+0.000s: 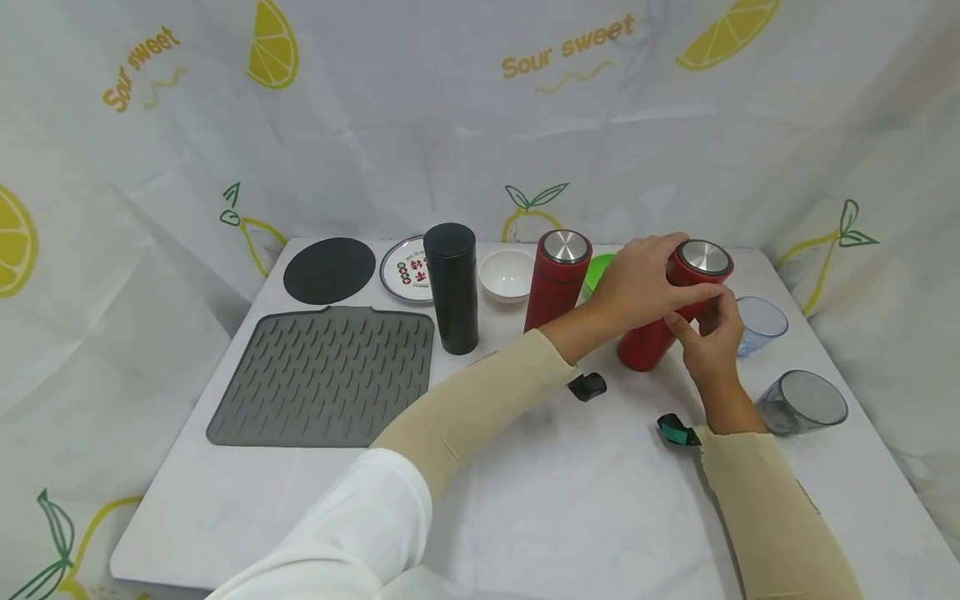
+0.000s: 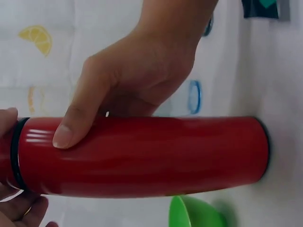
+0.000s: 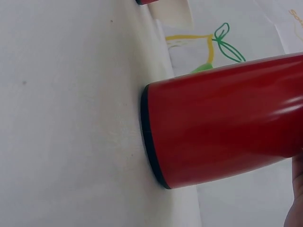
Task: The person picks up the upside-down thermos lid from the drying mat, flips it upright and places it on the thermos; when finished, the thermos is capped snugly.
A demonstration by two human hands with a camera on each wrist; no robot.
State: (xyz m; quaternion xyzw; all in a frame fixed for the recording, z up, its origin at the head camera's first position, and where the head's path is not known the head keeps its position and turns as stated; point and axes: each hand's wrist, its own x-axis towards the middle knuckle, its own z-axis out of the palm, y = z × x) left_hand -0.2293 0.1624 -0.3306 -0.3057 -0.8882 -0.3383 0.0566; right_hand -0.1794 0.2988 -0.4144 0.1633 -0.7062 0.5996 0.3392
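A red thermos (image 1: 648, 345) with a silver-topped lid (image 1: 705, 257) stands upright at the right of the table, and both hands are on it. My left hand (image 1: 637, 285) grips it up at the lid; in the left wrist view its fingers (image 2: 29, 208) curl round the red lid beyond a black ring. Just below, my right hand (image 1: 711, 343) holds the upper body, thumb laid along the red wall. The right wrist view shows the thermos's black-edged base (image 3: 154, 142) at the white tabletop. A second red thermos (image 1: 557, 279) stands left of it, partly behind my left forearm.
Left of the thermoses are a black tumbler (image 1: 453, 292), a grey ridged mat (image 1: 322, 379), a black round mat (image 1: 330, 271) and a printed round plate (image 1: 401, 271). A white bowl (image 1: 506, 275) and green bowl (image 1: 597, 268) sit behind. Blue (image 1: 761, 323) and grey (image 1: 806, 404) cups stand right.
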